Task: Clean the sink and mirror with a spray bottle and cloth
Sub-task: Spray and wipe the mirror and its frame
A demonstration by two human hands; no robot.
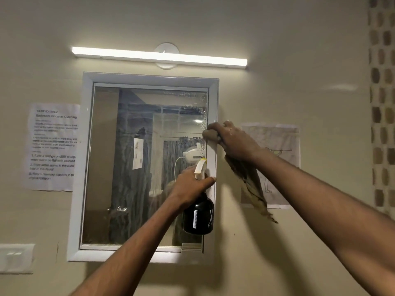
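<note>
From the head view, I judge I am on the mirror [136, 167] half of the task, wiping its right edge. My right hand [233, 139] is closed around a bunched brown cloth [249, 182], pressing the wad against the glass where it meets the right side of the white frame [211, 137]; the loose tail of the cloth hangs below the wrist, right of the mirror. My left hand [190, 184] is clamped around the neck of the black bottle [198, 216], which hangs in front of the mirror's lower right part with its pale nozzle pointing up toward the glass.

Droplets sit along the right margin of the glass above and below the cloth, and streaks run across the upper part, so I reckon the next move calls for a firm drag down that margin, then passes leftward.

The sink is out of view below the mirror, so I cannot tell its state.

Room to move: the frame's raised lip bounds the cloth on the right. A lit tube lamp [160, 56] sits just above the mirror, a notice [53, 146] just left of it and a second sheet [277, 146] to its right, behind the cloth's tail. The bottle crowds the mirror's lower right; I would want it shifted clear before wiping there.
</note>
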